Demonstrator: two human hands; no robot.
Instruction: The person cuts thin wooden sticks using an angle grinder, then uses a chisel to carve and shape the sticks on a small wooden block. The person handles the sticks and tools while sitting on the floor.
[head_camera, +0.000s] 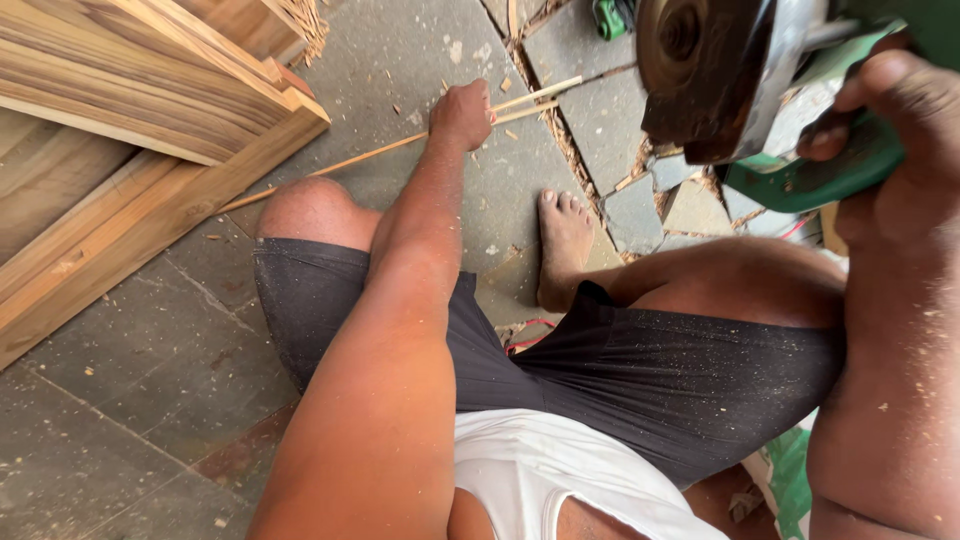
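We reach our left arm straight out and down, far past the bent left knee, and our left hand (462, 113) is curled into a fist on the floor, fingers pressed together around a thin wooden strip (400, 145). The strip lies flat on the grey stone floor (150, 330), its long axis running from the near left, beside the stacked wooden planks (130, 110), to the far right, where its end pokes out beyond the fist. Our right hand (905, 130) is raised close at the right, fingers wrapped tightly around the green body of an angle grinder (740, 80), its disc facing us. Our bare foot (563, 245) rests between them.
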